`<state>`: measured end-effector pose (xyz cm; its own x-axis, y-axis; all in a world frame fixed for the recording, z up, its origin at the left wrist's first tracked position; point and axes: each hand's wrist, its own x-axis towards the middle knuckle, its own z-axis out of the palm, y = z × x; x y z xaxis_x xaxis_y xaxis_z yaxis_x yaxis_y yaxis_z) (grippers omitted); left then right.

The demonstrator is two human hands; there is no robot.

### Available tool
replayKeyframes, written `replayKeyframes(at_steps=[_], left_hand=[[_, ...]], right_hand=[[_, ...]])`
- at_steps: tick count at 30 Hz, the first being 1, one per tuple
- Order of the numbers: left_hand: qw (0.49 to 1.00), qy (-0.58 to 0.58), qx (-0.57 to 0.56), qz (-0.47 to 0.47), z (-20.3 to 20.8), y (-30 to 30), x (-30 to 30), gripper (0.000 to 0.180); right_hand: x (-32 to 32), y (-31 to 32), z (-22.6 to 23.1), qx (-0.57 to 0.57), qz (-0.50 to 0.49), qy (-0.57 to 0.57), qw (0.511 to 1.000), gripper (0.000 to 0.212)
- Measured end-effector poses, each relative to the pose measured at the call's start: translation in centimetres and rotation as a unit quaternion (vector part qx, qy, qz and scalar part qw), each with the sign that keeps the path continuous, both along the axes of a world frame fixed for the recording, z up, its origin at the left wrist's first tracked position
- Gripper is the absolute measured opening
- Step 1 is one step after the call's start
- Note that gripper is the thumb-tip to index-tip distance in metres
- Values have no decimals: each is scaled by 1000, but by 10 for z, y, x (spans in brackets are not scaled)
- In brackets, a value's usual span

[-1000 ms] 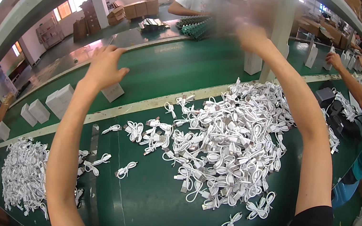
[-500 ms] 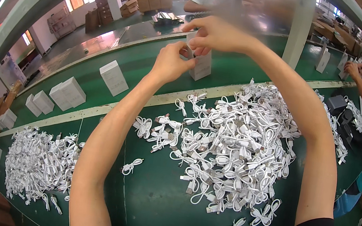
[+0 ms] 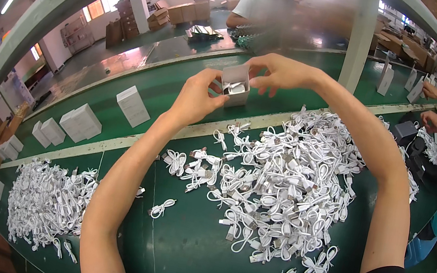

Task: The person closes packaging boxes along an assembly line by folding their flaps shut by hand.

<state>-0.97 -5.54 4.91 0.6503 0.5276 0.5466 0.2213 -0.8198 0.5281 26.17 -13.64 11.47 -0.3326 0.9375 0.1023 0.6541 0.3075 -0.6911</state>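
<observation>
My left hand (image 3: 197, 98) grips a small open white box (image 3: 236, 86) from its left side and holds it above the green conveyor belt (image 3: 169, 84). My right hand (image 3: 279, 72) is at the box's top right edge, fingers pinching its rim. Something white lies inside the box. A large heap of coiled white cables (image 3: 286, 183) lies on the green table below my arms.
A second heap of white cables (image 3: 46, 202) lies at the lower left. Several closed white boxes (image 3: 133, 105) ride the belt to the left. Another person's hands (image 3: 429, 118) work at the right. A person in a white shirt (image 3: 256, 4) sits across the belt. A post (image 3: 359, 38) rises behind.
Both hands came together from reaching apart over the belt. They now hold the white box, which has been drawn closer to me and lower in view.
</observation>
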Motion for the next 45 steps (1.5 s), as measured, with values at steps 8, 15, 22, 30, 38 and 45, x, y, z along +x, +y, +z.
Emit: replayKeyframes(at_steps=[8, 15, 22, 30, 38, 45], left_hand=[[1000, 13, -22, 19, 4, -4, -7, 44], [992, 14, -127, 3, 4, 12, -3, 38], [899, -156, -408, -19, -5, 14, 15, 36], [923, -215, -316, 43, -12, 15, 22, 22], [893, -181, -410, -26, -5, 31, -13, 37], [990, 13, -142, 0, 1, 18, -29, 44]], right_hand=[[-8, 5, -10, -5, 31, 10, 999, 45], [-18, 38, -34, -141, -46, 244, 958, 41], [-27, 46, -46, -150, -42, 258, 954, 41], [-57, 55, -64, 40, -85, 285, 954, 37], [-47, 47, -48, 86, 23, 113, 990, 26], [-57, 51, -47, 281, 79, -6, 956, 41]])
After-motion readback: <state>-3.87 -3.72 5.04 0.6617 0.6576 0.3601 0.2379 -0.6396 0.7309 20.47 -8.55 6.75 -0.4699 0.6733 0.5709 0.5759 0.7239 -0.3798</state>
